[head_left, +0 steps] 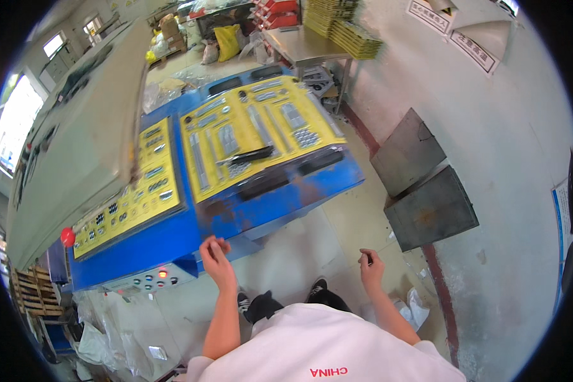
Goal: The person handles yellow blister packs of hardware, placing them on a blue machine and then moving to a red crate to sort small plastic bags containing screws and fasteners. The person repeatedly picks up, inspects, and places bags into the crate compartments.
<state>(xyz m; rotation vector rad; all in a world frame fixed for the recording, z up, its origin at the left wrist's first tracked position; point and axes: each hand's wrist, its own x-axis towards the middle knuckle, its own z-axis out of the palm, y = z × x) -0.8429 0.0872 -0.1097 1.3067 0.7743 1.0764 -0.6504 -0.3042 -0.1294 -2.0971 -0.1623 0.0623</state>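
Note:
My left hand (217, 261) is just in front of the blue machine bed's (286, 207) near edge, its fingers loosely bent and apart with nothing visible in them. Out to the right, away from the machine, my right hand (372, 270) has its fingers curled in. A small dark thing shows at those fingertips, too small to name. On the bed lies a yellow tray (240, 128) with many grey metal parts under clear film. A black bar-shaped thing (251, 155) rests across it. A second yellow tray (111, 219) with small parts sits at left, partly under the raised grey cover (89, 127).
A button panel (149, 280) with a lit lamp is on the machine's front, beside a red knob (68, 237). Two dark metal plates (430, 207) lean by the right wall. Behind stands a metal table (305, 46) with stacked yellow trays (356, 39). Plastic bags (111, 347) lie at lower left.

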